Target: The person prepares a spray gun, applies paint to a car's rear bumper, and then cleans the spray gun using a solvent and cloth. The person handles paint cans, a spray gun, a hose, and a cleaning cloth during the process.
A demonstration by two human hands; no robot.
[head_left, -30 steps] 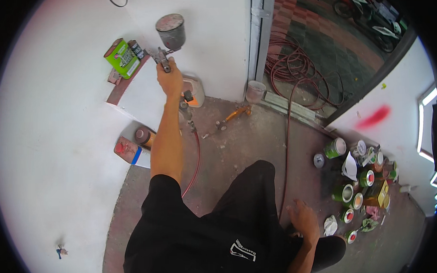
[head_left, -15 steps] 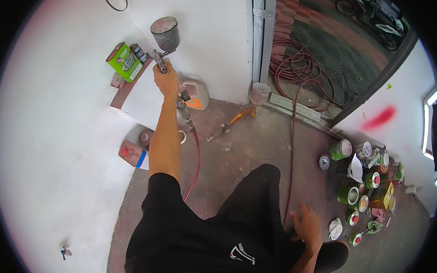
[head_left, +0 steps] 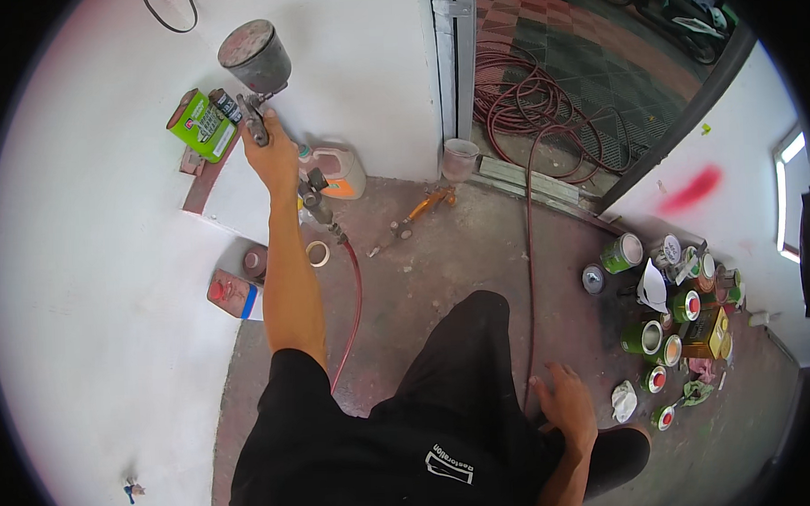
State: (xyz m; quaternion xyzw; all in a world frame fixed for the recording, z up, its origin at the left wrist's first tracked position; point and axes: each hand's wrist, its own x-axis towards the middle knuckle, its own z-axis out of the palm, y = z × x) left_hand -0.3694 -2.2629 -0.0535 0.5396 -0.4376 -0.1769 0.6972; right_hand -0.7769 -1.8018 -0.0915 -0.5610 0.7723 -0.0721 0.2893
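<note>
My left hand is stretched out, wrapped round the handle of a spray gun. A grey, paint-stained cup sits tilted on top of the gun. Below the hand, a fitting leads to a red air hose running down to the floor. Just left of the gun stand a green can and a small dark can on a ledge. My right hand hangs low by my right leg with its fingers apart and nothing in them.
An orange spray gun and a tape roll lie on the floor. Beside the ledge stand a plastic jug and a red-topped container. Paint cans crowd the right. Coiled hose lies outside the doorway.
My left hand and the spray gun have shifted left and toward the green can, with the cup tilting more. My right hand stays low by the leg. The whole view has turned slightly.
</note>
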